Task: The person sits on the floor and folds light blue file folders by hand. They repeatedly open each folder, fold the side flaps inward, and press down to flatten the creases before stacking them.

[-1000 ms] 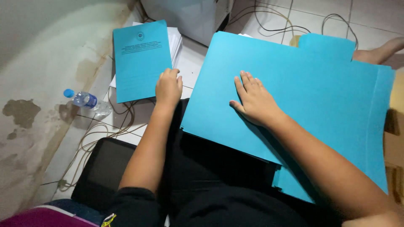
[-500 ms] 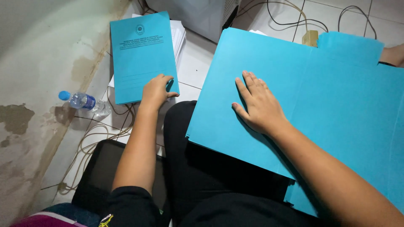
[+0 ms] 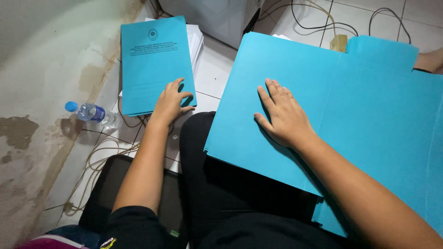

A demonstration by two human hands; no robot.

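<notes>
- Left hand (image 3: 170, 102) on near right corner of printed blue folder (image 3: 154, 62), fingers curled at its edge, floor stack; long axis runs away.
- Right hand (image 3: 285, 114) flat, open, pressing open blue folder (image 3: 323, 115) on lap.
- Water bottle (image 3: 92, 113) left, apart.

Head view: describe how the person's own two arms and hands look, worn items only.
Both forearms are bare from above the elbow down. The left hand and right hand wear no gloves, rings, watch or bracelet that can be seen. A short black sleeve with a small yellow-and-white mark near its hem covers the left upper arm; the right sleeve is out of frame.
</notes>
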